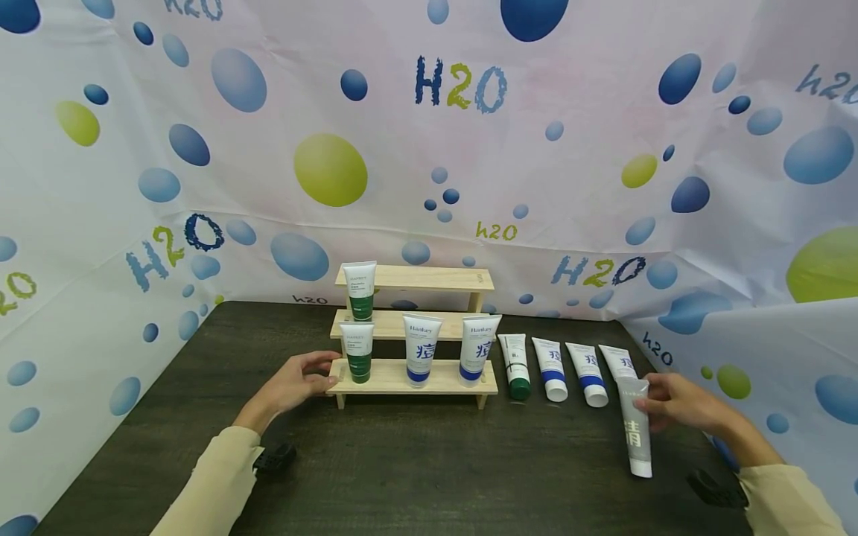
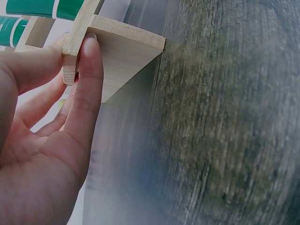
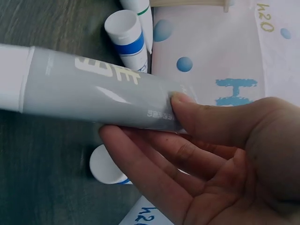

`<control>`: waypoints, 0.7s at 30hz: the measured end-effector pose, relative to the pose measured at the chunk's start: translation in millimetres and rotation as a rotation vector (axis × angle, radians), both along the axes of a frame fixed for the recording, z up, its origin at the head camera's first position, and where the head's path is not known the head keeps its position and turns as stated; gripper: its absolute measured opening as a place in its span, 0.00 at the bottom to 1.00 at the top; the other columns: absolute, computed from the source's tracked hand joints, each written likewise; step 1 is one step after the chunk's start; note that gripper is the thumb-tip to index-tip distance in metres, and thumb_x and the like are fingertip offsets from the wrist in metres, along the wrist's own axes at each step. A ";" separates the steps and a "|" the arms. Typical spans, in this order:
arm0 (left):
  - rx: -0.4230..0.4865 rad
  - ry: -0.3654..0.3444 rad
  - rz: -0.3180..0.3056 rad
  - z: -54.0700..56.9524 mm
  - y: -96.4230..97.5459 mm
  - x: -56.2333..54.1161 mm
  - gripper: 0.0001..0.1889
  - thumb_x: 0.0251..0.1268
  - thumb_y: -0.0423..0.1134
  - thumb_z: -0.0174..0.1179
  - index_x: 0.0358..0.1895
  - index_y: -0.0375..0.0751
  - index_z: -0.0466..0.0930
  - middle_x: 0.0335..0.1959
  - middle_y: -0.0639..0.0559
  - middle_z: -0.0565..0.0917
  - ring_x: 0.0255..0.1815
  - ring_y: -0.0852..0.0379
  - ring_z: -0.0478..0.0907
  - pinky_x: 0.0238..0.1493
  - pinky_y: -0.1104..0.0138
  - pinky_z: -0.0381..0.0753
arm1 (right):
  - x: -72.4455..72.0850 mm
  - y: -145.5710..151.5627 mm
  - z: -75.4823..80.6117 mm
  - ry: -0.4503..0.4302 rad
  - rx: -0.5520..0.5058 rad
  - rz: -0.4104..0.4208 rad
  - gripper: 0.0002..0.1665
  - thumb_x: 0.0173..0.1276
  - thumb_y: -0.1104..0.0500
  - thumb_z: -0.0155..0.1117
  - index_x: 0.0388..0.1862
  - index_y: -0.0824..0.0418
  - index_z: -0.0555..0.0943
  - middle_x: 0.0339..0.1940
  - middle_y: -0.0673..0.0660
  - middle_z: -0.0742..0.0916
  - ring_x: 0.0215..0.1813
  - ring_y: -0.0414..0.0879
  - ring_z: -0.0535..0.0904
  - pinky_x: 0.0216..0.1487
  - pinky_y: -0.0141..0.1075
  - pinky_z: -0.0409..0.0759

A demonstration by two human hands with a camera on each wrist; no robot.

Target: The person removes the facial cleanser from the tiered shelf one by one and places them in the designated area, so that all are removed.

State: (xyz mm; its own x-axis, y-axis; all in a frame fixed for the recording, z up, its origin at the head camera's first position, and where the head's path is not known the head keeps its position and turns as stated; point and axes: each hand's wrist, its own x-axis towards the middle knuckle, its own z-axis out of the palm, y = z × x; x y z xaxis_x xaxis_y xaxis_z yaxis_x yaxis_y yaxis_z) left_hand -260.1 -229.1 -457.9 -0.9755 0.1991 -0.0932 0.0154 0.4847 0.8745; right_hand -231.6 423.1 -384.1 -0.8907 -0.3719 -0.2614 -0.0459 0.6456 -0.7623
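Note:
My left hand (image 1: 298,383) pinches the left end of the lowest board of a three-step wooden rack (image 1: 389,377); in the left wrist view, thumb and fingers (image 2: 89,61) lie on either side of the board. At the right, my right hand (image 1: 684,402) grips a grey tube (image 1: 634,428) near its flat end, its white cap pointing down toward the near side. In the right wrist view the thumb lies on the tube's face with fingers beneath. The grey tube overlaps the lower part of a white-and-blue tube (image 1: 618,362) behind it.
One green-and-white tube (image 1: 360,290) stands on the middle step. The lowest step bears another green-and-white tube (image 1: 357,351) and two white-and-blue tubes (image 1: 421,350). Right of the rack, a green-capped tube (image 1: 515,365) and white-and-blue tubes (image 1: 551,370) lie in a row on the dark table (image 1: 442,461).

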 end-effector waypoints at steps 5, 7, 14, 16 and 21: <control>-0.007 -0.002 0.007 1.1 0.7 0.8 0.30 0.72 0.39 0.66 0.74 0.36 0.70 0.70 0.30 0.73 0.62 0.41 0.82 0.58 0.52 0.84 | -0.8 5.6 -6.0 -0.046 0.008 -0.001 0.24 0.77 0.64 0.61 0.57 0.84 0.66 0.41 0.62 0.88 0.42 0.54 0.88 0.39 0.44 0.90; -0.013 -0.004 0.009 1.5 0.8 1.2 0.30 0.72 0.40 0.66 0.74 0.36 0.70 0.70 0.30 0.73 0.63 0.40 0.82 0.59 0.51 0.84 | -0.8 6.9 -7.4 -0.063 0.009 0.008 0.24 0.77 0.64 0.61 0.56 0.84 0.67 0.40 0.61 0.88 0.41 0.53 0.88 0.38 0.45 0.90; -0.021 -0.004 0.012 2.1 0.8 2.2 0.31 0.72 0.40 0.66 0.74 0.36 0.69 0.71 0.30 0.73 0.64 0.39 0.81 0.60 0.50 0.83 | -1.4 9.2 -14.2 -0.094 -0.021 0.014 0.31 0.77 0.63 0.61 0.61 0.89 0.62 0.41 0.62 0.89 0.40 0.53 0.88 0.38 0.46 0.90; -0.021 -0.002 0.011 2.3 0.8 2.3 0.31 0.72 0.40 0.66 0.74 0.36 0.69 0.71 0.30 0.73 0.64 0.39 0.81 0.60 0.49 0.83 | -1.3 9.5 -16.0 -0.092 -0.023 0.009 0.32 0.77 0.63 0.61 0.61 0.89 0.61 0.42 0.62 0.89 0.41 0.53 0.87 0.38 0.45 0.90; -0.018 0.000 0.011 2.7 0.2 1.8 0.30 0.72 0.40 0.66 0.74 0.37 0.70 0.70 0.31 0.73 0.63 0.40 0.81 0.60 0.50 0.83 | -1.0 10.2 -22.9 -0.088 -0.010 -0.016 0.31 0.76 0.62 0.63 0.61 0.85 0.63 0.41 0.60 0.88 0.40 0.50 0.87 0.37 0.45 0.90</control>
